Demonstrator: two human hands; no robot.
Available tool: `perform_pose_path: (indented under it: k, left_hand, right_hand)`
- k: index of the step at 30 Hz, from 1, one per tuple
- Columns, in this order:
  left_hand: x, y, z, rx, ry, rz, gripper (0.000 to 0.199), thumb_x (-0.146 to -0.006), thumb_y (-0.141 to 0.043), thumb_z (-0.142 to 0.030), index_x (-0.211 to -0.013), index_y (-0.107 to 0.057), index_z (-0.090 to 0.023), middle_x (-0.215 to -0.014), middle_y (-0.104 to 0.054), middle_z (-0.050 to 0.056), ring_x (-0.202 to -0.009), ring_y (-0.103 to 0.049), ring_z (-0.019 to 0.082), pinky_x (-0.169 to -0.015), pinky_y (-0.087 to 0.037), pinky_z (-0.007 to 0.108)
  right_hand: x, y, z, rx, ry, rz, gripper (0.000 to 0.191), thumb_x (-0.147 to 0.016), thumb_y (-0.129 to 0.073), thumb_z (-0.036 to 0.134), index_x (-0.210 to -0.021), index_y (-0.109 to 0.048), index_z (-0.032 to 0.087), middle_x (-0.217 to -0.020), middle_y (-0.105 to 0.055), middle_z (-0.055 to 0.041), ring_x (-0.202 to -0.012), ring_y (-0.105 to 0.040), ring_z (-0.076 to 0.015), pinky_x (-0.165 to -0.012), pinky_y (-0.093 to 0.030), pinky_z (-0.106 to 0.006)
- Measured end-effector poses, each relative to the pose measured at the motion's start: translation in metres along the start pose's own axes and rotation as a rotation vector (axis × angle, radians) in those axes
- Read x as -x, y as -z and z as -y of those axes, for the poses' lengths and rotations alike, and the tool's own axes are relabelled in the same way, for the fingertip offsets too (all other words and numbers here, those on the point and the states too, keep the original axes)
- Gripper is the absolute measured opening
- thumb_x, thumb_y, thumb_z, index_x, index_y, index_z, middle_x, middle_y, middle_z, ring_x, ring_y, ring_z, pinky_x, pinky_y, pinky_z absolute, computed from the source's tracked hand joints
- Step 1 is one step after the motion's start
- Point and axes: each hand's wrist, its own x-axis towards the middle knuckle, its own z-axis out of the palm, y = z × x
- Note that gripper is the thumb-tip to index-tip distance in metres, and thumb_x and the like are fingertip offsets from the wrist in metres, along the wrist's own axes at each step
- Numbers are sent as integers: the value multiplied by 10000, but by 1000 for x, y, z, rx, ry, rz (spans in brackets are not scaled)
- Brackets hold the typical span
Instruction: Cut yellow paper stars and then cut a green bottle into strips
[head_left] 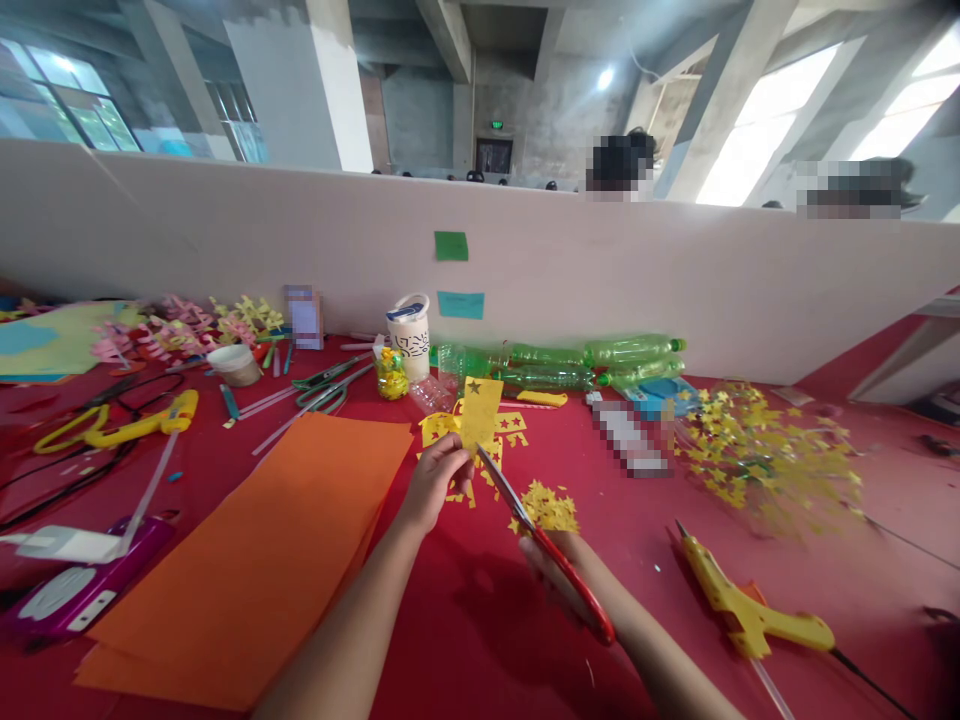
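Gripping yellow paper (482,405) and scissors (561,558), left and right hands (435,480) (585,558) respectively; beyond, a lidded tumbler (409,338), contents hidden.

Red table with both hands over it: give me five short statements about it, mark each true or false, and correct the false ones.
1. The right hand holds scissors and the left hand a yellow sheet. True.
2. The handles of the held scissors are green. False: they are red.
3. The orange sheets lie left of the small pile of yellow stars. True.
4. Every bottle stands upright. False: the green bottles lie on their sides.
5. A yellow glue gun lies right of the scissors. True.
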Motion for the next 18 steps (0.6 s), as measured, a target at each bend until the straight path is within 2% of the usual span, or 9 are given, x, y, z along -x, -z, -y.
perform_pose_path:
  k: [6,12,18]
  left_hand:
    - [2,-5,0,47,35,44,254,-816,-590,-372,-672,-537,-170,-591,-546,-24,-479,-471,76,-476,-353,208]
    - [-1,-3,3,96,-14,-34,203,-822,-595,-350,-720,-544,-182,-607,-543,-35,-496,-467,77,-480,-360,203]
    - [-1,-3,2,36,-43,-23,231,-840,-574,-381,-721,-541,-187,-610,-540,-38,-497,-474,80,-482,-369,206]
  right_hand:
    - [-1,2,3,66,10,1,479,-861,-498,601,-628,-433,187,-499,-443,38,-389,-367,-61,-381,-253,-195]
    - [2,3,8,52,12,17,469,-870,-503,582,-618,-417,196,-485,-411,45,-394,-359,-67,-382,-245,-200]
    - [2,2,-3,-2,58,49,498,-880,-466,625,-651,-457,182,-481,-394,59,-386,-352,-56,-376,-245,-185]
